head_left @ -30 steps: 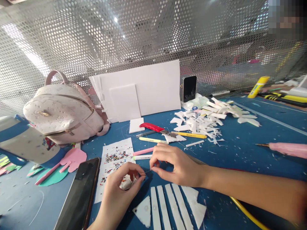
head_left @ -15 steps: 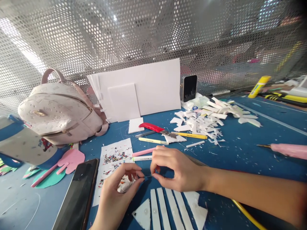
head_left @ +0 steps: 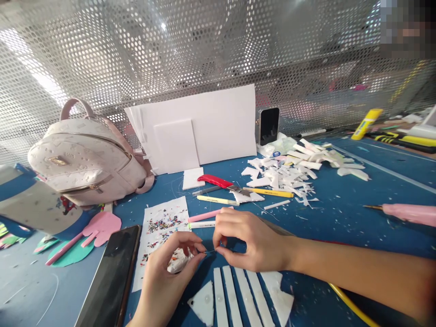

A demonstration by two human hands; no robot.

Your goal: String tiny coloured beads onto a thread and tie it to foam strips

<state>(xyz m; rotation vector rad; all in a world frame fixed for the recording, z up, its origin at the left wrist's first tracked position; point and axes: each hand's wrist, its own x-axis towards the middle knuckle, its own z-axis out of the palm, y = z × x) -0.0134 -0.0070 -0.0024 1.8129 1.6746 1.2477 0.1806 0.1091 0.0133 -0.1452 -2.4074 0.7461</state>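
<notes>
A thin, clear thread (head_left: 210,250) runs across the small gap between my two hands. My left hand (head_left: 172,268) pinches one end of it between thumb and fingertips. The other end is pinched by my right hand (head_left: 250,238), its fingers curled above the thumb. Just below the hands lie white foam pieces in a fish-like row: a triangular piece (head_left: 203,303) with a round clear bead, several narrow strips (head_left: 233,295) and a notched tail piece (head_left: 279,297). Under and behind my left hand is a paper sheet (head_left: 150,254) strewn with tiny coloured bits.
Pens, a red utility knife (head_left: 215,181) and a heap of foam scraps (head_left: 279,175) lie beyond the hands. A phone (head_left: 111,277) is at left, near a backpack (head_left: 85,159). White boards (head_left: 225,127) lean on the mesh wall. At right is a pink-handled tool (head_left: 405,213).
</notes>
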